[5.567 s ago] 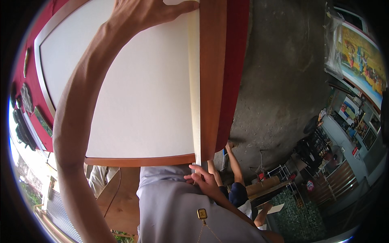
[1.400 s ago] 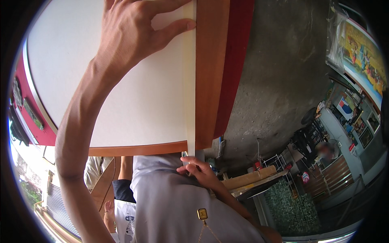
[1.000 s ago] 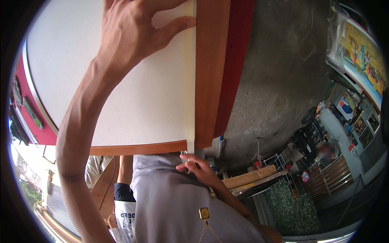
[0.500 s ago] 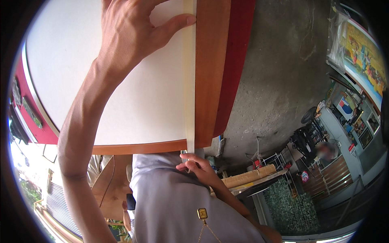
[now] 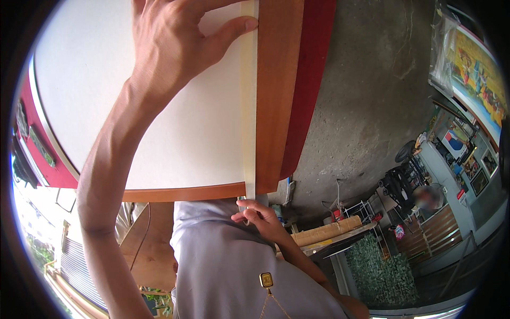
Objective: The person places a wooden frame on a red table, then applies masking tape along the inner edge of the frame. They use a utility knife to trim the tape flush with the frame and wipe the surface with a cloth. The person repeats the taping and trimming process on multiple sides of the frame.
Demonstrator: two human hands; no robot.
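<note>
Taping seems in hand: the left hand (image 5: 178, 45), thumb spread wide, touches pale tape (image 5: 248, 117) between white board (image 5: 186, 143) and wooden frame (image 5: 277, 95); the right hand's (image 5: 263, 219) fingers narrowly hold it past the near edge. Next calls for steady tension.

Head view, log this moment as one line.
Left hand: thumb on pale strip | right hand: holding strip's lower end | strip: along white panel, beside brown border
</note>
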